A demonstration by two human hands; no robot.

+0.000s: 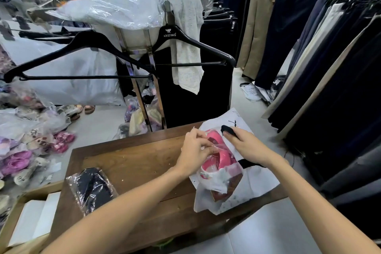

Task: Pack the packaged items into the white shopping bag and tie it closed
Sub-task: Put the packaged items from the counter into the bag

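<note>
A white shopping bag [255,183] with black handles lies flat on the right end of the wooden table [144,163]. On top of it sits a clear plastic package of pink shoes [221,159]. My left hand [194,149] pinches the clear wrap at the package's top. My right hand [246,146] presses on the bag beside the package, fingers near a black handle [227,130]. A second package, dark shoes in clear plastic [92,188], lies on the table's left part, apart from both hands.
Two black hangers [123,55] hang on a metal rack just beyond the table. Racks of trousers [309,47] line the right. Bagged shoes [31,146] are piled on the floor at left. A white box [35,218] sits by the table's near-left corner.
</note>
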